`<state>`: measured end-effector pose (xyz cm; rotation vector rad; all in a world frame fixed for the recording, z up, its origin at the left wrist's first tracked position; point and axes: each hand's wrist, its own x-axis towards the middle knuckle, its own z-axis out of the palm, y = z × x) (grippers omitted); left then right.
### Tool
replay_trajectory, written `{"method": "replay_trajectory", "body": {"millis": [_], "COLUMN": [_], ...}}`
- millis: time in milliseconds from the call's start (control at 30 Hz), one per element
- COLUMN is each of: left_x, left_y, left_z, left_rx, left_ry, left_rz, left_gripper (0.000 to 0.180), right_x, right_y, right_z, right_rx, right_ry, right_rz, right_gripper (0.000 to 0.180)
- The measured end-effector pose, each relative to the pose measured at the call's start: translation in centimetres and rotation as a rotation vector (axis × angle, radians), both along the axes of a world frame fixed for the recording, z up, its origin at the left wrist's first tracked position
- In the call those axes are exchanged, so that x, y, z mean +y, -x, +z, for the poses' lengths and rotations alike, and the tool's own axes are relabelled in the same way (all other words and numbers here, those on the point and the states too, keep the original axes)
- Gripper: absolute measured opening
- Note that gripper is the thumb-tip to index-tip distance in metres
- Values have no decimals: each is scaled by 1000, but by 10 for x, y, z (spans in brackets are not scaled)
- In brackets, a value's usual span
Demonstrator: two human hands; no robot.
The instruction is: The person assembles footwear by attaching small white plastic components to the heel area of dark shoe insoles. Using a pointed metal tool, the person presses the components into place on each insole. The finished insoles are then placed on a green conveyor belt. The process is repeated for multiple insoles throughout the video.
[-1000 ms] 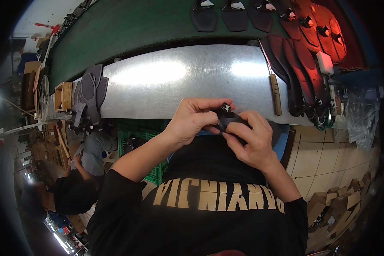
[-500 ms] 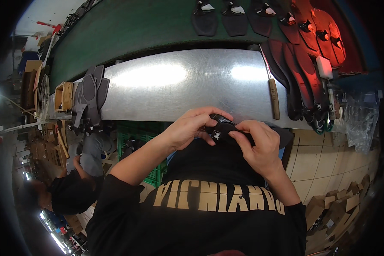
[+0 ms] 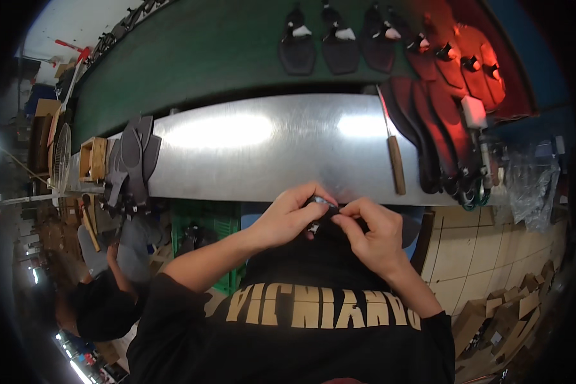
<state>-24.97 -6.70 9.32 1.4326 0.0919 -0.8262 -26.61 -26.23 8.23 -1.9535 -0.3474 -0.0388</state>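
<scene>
Lower in my view than half a second ago, the left hand (image 3: 290, 214) pinches a dark strap piece (image 3: 331, 213) with a shiny fitting between thumb and fingers, while the right hand (image 3: 374, 233) nips its edge between thumb and forefinger. I have that piece at the dial's centre, with the metal bench (image 3: 269, 166) at twelve o'clock, a wooden-handled tool (image 3: 396, 164) toward two, and grey soles (image 3: 131, 153) between nine and ten.

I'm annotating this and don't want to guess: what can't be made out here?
Head view: most of the dark piece, covered by the left hand and right hand.
Head view: part of the green crate, behind the left forearm.
Head view: details of the co-worker, blurred and dark near the rim.
</scene>
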Motion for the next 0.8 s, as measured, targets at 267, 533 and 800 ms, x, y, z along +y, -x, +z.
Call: {"method": "replay_trajectory", "body": {"millis": [267,533,800], "left_x": [9,49,69], "left_y": [-3,-13,-7], "left_z": [2,42,-7], "left_rx": [-129,-175,37], "left_ry": [11,220,358], "left_rz": [23,188,751], "left_gripper": [12,18,50], "right_x": [3,-6,-37], "right_y": [-11,-59,-79], "right_z": [13,45,-15], "right_rx": [220,235,-332], "right_ry": [-107,-374,555], "right_rz": [79,184,-280], "right_gripper": [12,11,30]}}
